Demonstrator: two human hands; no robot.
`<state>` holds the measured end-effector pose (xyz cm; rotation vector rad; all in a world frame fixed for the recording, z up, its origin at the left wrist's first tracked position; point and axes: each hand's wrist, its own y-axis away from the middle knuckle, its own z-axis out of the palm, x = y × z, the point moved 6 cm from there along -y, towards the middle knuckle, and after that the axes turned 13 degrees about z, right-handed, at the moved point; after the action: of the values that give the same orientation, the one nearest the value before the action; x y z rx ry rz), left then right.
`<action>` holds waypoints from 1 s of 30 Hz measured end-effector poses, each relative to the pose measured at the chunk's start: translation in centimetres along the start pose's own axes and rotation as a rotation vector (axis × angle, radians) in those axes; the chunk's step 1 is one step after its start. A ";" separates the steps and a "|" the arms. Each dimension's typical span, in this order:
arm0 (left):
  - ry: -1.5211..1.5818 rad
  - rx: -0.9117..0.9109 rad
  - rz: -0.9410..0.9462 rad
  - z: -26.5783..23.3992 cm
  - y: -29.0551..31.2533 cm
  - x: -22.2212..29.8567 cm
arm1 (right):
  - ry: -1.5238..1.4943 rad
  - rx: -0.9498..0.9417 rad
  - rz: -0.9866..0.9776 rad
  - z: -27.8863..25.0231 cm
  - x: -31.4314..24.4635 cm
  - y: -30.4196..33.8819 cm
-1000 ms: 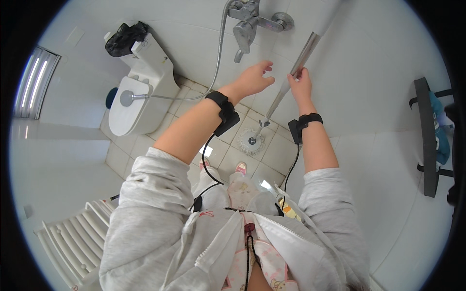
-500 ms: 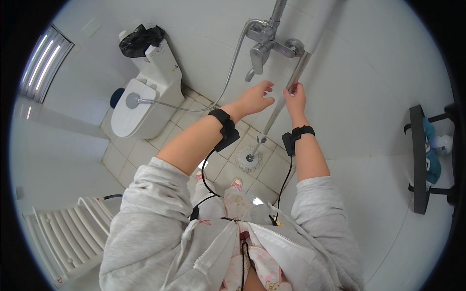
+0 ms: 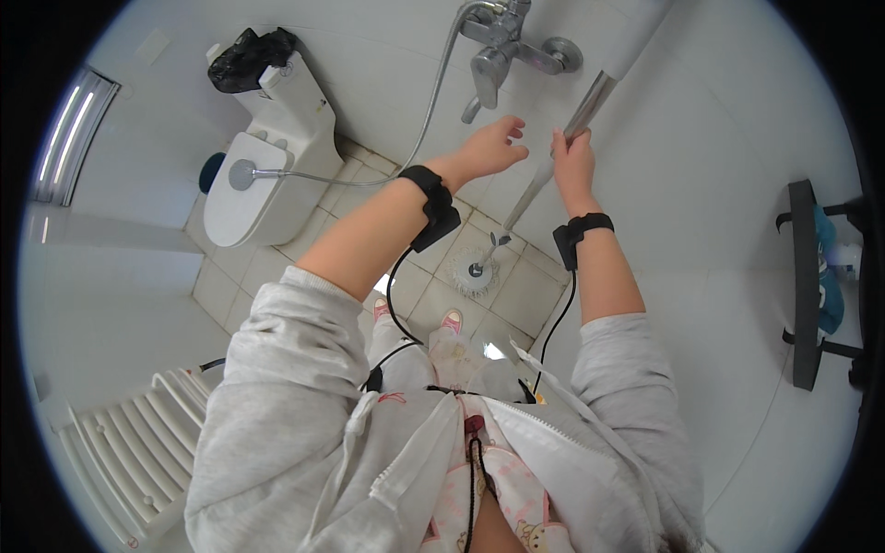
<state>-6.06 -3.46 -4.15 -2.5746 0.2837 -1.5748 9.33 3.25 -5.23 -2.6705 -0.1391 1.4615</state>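
My right hand (image 3: pixel 574 173) is wrapped round the metal pole of a mop (image 3: pixel 530 203). The pole slants from the upper right down to the floor, with a thicker pale sleeve (image 3: pixel 636 37) on its upper part. At its lower end a round mop head (image 3: pixel 476 271) with a whitish fringe rests on the tiles. My left hand (image 3: pixel 490 150) hovers just left of the pole, fingers apart and slightly curled, touching nothing. Above it sits a chrome mixer tap (image 3: pixel 493 69) on the wall.
A white toilet (image 3: pixel 295 138) stands at the far left, with a black plastic bag (image 3: pixel 249 60) on its tank and a shower head (image 3: pixel 242 174) on its lid. The shower hose (image 3: pixel 433 120) crosses to the tap. A towel radiator (image 3: pixel 138 452) is near left, a wall rack (image 3: pixel 804 286) at right.
My right hand and the mop pole have swung a little right, away from the tap. My left hand stays beside the pole, its fingers still apart. The whole view has shifted slightly.
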 end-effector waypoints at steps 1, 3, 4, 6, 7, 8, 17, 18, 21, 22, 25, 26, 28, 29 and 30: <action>-0.005 -0.017 -0.005 0.4 -0.3 0.0 | -0.004 0.026 -0.018 -0.5 -0.5 0.2; 0.000 -0.070 -0.009 1.3 -0.9 0.1 | 0.000 0.079 0.015 -1.5 -1.3 0.3; 0.001 -0.099 -0.022 1.8 -0.9 0.1 | -0.038 0.074 -0.005 -1.9 -2.0 0.6; 0.020 -0.160 -0.018 3.0 -1.1 0.3 | -0.104 0.069 -0.012 -2.8 -3.1 0.8; 0.028 -0.193 -0.019 3.6 -1.2 0.5 | -0.101 0.070 0.029 -3.1 -3.3 0.9; 0.030 -0.228 -0.012 4.4 -1.3 0.7 | -0.104 0.072 0.040 -3.4 -3.6 0.9; 0.001 -0.400 0.000 7.0 -1.8 2.0 | -0.192 0.052 0.116 -4.3 -0.8 -0.4; 0.024 -0.397 -0.014 7.0 -1.5 1.9 | -0.211 0.034 0.100 -3.9 -0.2 -0.1; 0.006 -0.404 -0.020 7.1 -1.2 1.5 | -0.120 0.078 0.145 -3.0 2.4 0.7; -0.018 -0.401 -0.006 7.0 -1.2 1.4 | -0.114 0.097 0.138 -3.1 3.0 0.8; -0.008 -0.399 -0.013 6.9 -0.9 0.8 | -0.105 0.105 0.144 -3.3 4.5 1.1; -0.013 -0.402 -0.018 6.9 -0.9 0.7 | -0.127 0.078 0.140 -3.4 4.7 0.9; 0.041 -0.373 -0.050 6.9 -0.9 0.4 | -0.140 0.062 0.135 -3.5 4.9 0.8; 0.065 -0.358 -0.072 6.9 -1.0 0.4 | -0.135 0.071 0.132 -3.6 5.0 0.9; 0.057 -0.362 -0.062 6.8 -1.0 0.5 | -0.128 0.081 0.122 -3.5 4.9 0.9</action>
<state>0.35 -2.57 -6.65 -2.8267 0.5462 -1.7628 14.98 2.81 -7.52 -2.5628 0.0743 1.6366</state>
